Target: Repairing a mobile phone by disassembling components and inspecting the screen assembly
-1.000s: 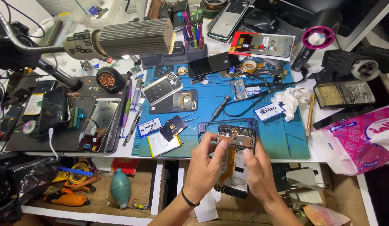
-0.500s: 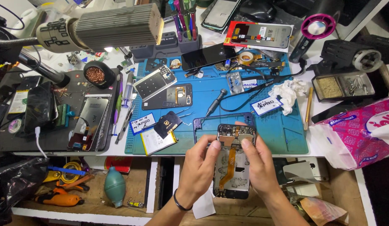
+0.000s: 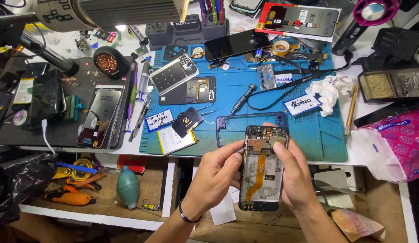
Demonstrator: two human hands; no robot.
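- The opened smartphone (image 3: pixel 262 168), back cover off, is held upright in the air just in front of the near edge of the surface (image 3: pixel 362 112), over the lower shelf
- The left hand (image 3: pixel 212 180) has its grip closed on the phone's left edge, thumb and forefinger pinching near the top; the right hand (image 3: pixel 296 177) grips the right edge, forefinger pressing on the upper board area
- As far as can be judged, disassembly is well on: the inner board and an orange flex cable (image 3: pixel 255 176) lie exposed, yet the board and cable are still seated in the body, so stripping or refitting is unfinished
- Just beyond the phone, a loose dark phone frame (image 3: pixel 227 120) lies on the blue mat (image 3: pixel 308 135), with a battery (image 3: pixel 175 139) to its left
- Farther on the mat: a screwdriver (image 3: pixel 242 99), a crumpled tissue (image 3: pixel 328 90), a dark back cover (image 3: pixel 187 91)
- To the right, a black tray (image 3: pixel 389 87) holds a yellowish sponge and what look like small metal parts
- At the far edge, a grey tool holder (image 3: pixel 187 29) holds coloured pens or tools upright
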